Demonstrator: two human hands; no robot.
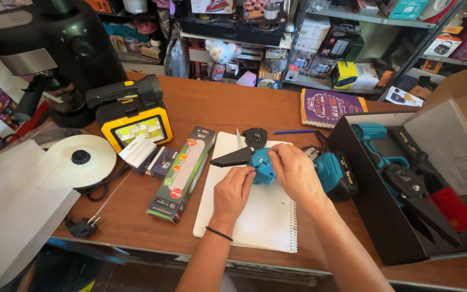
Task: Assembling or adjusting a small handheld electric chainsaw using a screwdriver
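The teal power tool (298,165) with a black toothed blade (233,157) lies on a white spiral notebook (255,208), which rests near the front edge of the worktop (206,103), about at its middle. The blade points to the left side. The left hand (233,192) is on the notebook just under the tool, its fingers curled and touching the teal front part. The right hand (295,173) lies over the tool body, and its fingertips pinch the teal part near the blade. A black piece (255,138) lies just behind the blade on the notebook. Left of the notebook there is a long green and black box (182,173), and behind it a yellow work lamp (133,121). Towards the right edge stands an open black box (406,189) with another teal tool inside.
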